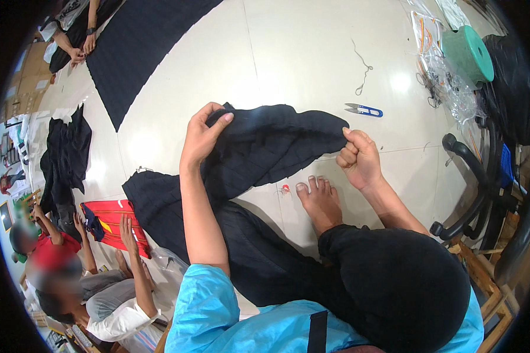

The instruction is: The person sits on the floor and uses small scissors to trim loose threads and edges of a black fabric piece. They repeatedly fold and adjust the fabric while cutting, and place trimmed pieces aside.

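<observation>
A piece of black pleated fabric (265, 141) is stretched between my two hands above the floor. My left hand (201, 134) pinches its upper left edge between thumb and fingers. At the fabric's narrow right end, my right hand (358, 154) is closed on the corner, knuckles up. The rest of the cloth hangs down past my left forearm and lies in folds to the left and over my lap. Beyond my right hand, a pair of blue-handled thread snips (365, 110) lies on the floor, apart from the cloth.
Loose thread (364, 73) lies on the pale tiles (288, 65). At right stand a black wheeled chair base (471, 182), a green spool (468, 54) and clear plastic (453, 88). Black cloth (132, 47) spreads at upper left. People sit at left, near a red-and-yellow folded garment (116, 222).
</observation>
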